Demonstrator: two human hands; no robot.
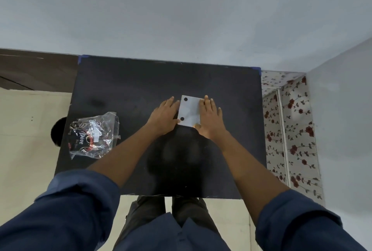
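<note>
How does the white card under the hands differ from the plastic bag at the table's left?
The white card lies flat and smooth; the plastic bag is crumpled. The card is opaque white with two black dots; the bag is clear with printed lettering. The left hand and right hand press on the card; the bag lies untouched. Both rest on the black table.

The right hand (210, 118) covers the right edge of the white card (190, 110), and the left hand (164, 116) hides part of its left edge. On the plastic bag (94, 135) I can read only "Dove"; the small print and the contents I cannot tell. A dark round thing (57, 129) is half hidden behind the table (130, 81).
</note>
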